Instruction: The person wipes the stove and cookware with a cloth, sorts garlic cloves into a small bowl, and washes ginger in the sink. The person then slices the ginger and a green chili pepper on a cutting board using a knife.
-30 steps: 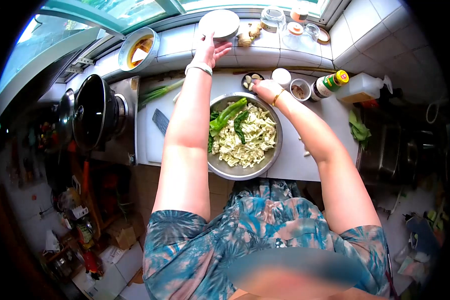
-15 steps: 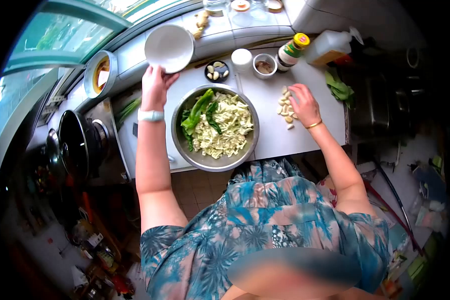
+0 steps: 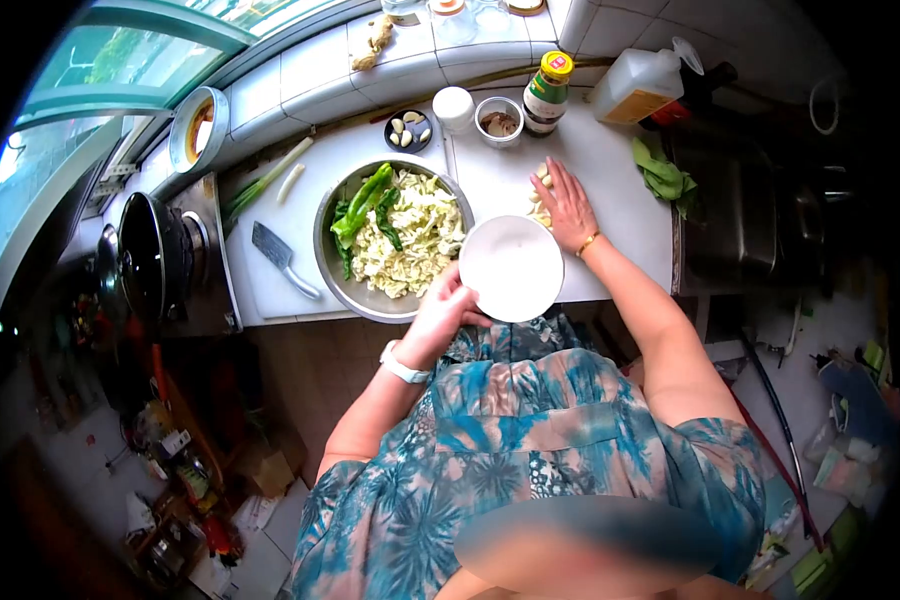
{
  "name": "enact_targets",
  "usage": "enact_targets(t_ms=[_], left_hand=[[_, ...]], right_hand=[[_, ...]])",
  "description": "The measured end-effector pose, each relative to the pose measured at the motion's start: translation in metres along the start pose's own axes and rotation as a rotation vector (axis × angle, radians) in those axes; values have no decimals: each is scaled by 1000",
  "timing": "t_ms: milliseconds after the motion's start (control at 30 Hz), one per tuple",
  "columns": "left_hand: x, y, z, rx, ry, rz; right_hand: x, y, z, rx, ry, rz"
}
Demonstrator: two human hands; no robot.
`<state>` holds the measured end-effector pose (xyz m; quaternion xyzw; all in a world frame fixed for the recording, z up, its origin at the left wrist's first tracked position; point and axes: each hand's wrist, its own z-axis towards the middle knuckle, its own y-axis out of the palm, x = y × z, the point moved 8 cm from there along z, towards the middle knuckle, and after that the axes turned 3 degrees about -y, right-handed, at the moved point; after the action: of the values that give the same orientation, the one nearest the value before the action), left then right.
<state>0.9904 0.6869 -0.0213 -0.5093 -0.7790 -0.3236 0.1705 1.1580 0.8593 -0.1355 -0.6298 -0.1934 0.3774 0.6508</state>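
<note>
Gripping a round, plain white bowl [image 3: 512,268] by its lower left rim, the left hand [image 3: 448,315] has its thumb and fingers closed narrowly on it, just right of the frame's center. The right hand [image 3: 570,212], farther up and to the right, holds its fingers extended and only slightly spread, palm down at a small group of pale, peeled garlic cloves [image 3: 541,210] on the white countertop [image 3: 610,250]; the palm hides part of the group, so contact with each clove cannot be told. Left of the white bowl sits a wide, round, silver metal basin [image 3: 324,240] containing pale, chopped leafy vegetable pieces [image 3: 420,245] and glossy green vegetables [image 3: 370,205] along its left side. At center left, a dark-bladed cleaver with a light handle [image 3: 283,258] lies beside the basin, below long green-and-white scallions [image 3: 270,180]. Above the basin stand a small, round black dish [image 3: 408,147] with more peeled cloves [image 3: 400,126], a round white container [image 3: 453,108], a small silver cup [image 3: 482,124] with brown contents and a dark bottle with a yellow cap [image 3: 547,98]. Toward the upper right is a translucent white plastic jug [image 3: 630,82].
</note>
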Motion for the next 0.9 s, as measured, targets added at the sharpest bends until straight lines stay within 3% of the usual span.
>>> enact_targets(t_ms=[67,200,233,467,533,600,667,733,767,867,900], left_hand=[[-33,3,8,-8,-48,40],[-80,5,33,90,-35,21],[-86,4,41,137,-10,38],[-113,4,88,358,40,-12],[-115,3,98,362,52,-27],[-113,4,106,362,69,-38],[-109,9,111,379,88,-57],[-105,14,115,370,96,-71],[-102,17,118,366,92,-63],[-98,27,119,365,103,-71],[-97,30,118,367,116,-82]], right_hand=[[-2,0,14,-40,-104,106],[1,34,28,-175,-211,10],[-3,21,28,21,-296,-31],[23,52,50,-115,-285,71],[28,49,55,-50,-341,158],[52,50,60,-53,-93,214],[62,37,57,41,-21,319],[79,21,50,125,190,764],[80,20,42,43,349,865],[24,-12,21,114,191,944],[1,-23,15,75,117,833]])
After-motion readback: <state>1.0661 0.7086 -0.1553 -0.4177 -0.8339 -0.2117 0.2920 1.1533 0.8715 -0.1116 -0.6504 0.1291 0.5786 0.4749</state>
